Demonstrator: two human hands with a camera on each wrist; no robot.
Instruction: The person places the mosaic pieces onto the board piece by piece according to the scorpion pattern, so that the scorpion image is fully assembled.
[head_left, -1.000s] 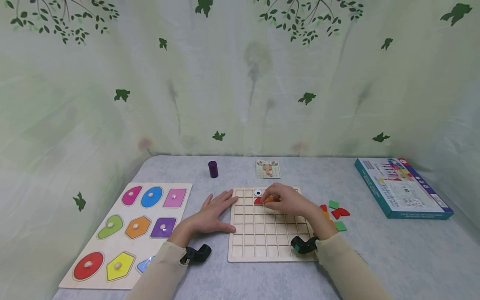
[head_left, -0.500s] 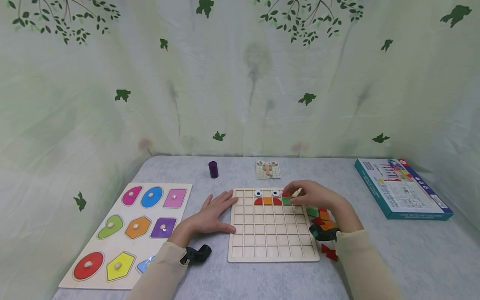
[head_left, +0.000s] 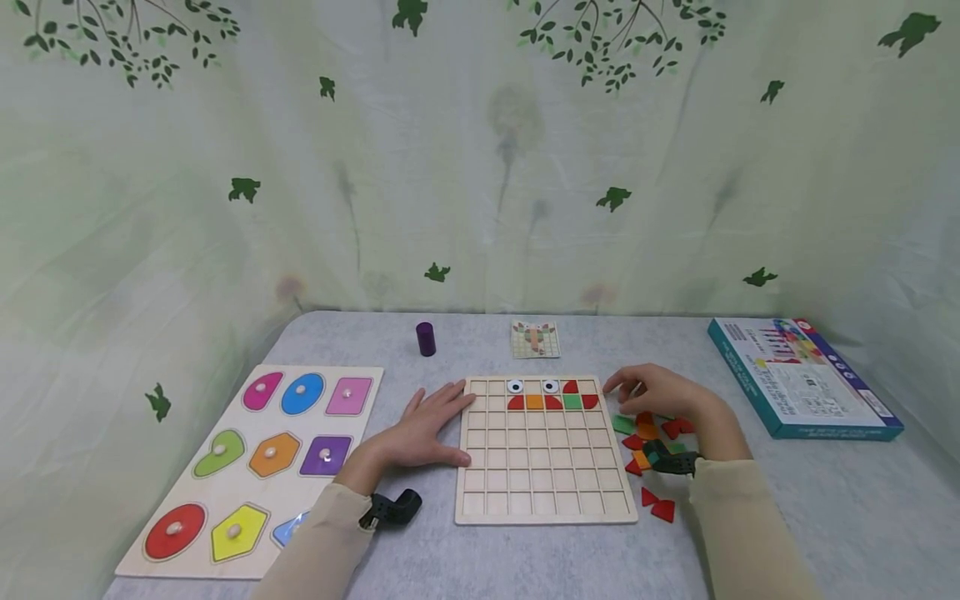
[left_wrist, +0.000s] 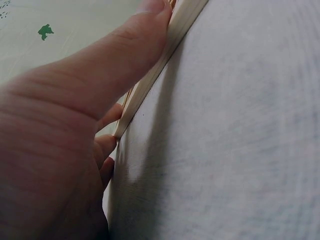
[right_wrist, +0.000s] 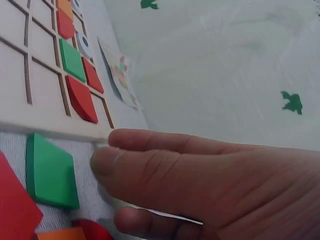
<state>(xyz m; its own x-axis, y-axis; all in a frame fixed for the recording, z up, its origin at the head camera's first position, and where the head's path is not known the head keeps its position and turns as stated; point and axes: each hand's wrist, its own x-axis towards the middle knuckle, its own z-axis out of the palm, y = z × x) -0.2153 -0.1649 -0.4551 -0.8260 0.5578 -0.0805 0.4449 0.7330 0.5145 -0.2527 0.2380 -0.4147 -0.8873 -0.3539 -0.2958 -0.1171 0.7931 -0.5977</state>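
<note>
Plainly, the gridded wooden board (head_left: pixel 520 481) lay flat on the table (head_left: pixel 825 517), with two eye tiles (head_left: pixel 551 387), an orange square tile (head_left: pixel 534 402), a green square tile (head_left: pixel 572 402) and four red tiles (head_left: pixel 590 402) in its two far rows. Along the board's left edge rested the left hand (head_left: pixel 420 435), fingers spread, grasping nothing; were its pressure to ease, the board could have slid under a push. Off the board's far right corner hung the right hand (head_left: pixel 663 396), no tile visible in its fingers. Its fingertips (right_wrist: pixel 120 139) were just beside the rim, so a careless brush might have jogged the rightmost red tile, whose seating I couldn't judge. Right of the board, loose tiles (head_left: pixel 663 510) lay crowded: picking one risked dragging its neighbour, and the black wrist camera (head_left: pixel 671 460) could have scattered others. Beyond the board, a thin picture card (head_left: pixel 536 339) looked easily nudged by a stray reach.
</note>
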